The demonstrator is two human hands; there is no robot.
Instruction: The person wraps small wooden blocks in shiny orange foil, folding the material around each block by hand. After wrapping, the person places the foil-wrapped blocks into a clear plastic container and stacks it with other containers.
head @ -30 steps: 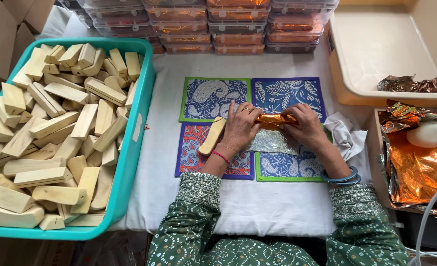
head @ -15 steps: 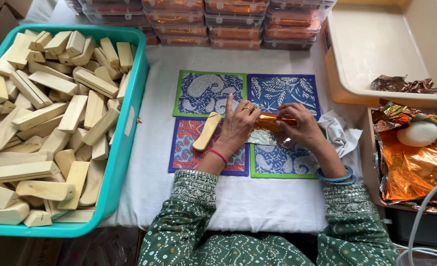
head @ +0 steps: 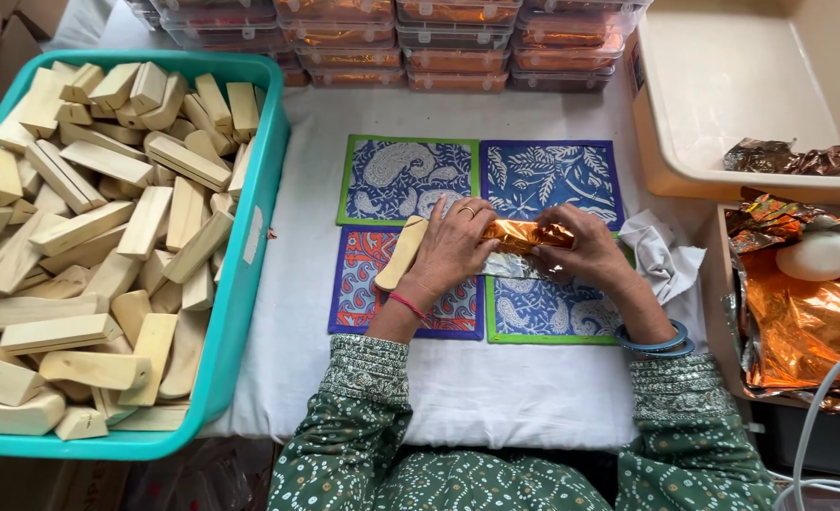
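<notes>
Now left hand is flattening down again, fingers pressing the orange foil roll; right hand is pinching its other end, over the patterned mats, bare wooden block just left.

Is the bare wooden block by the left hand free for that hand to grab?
Probably yes. The block lies uncovered on the mats right beside the left hand, though that hand is busy pressing the foil roll.

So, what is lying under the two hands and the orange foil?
Four patterned mats on a white cloth. Left hand and right hand hold the orange foil; its contents are covered.
</notes>
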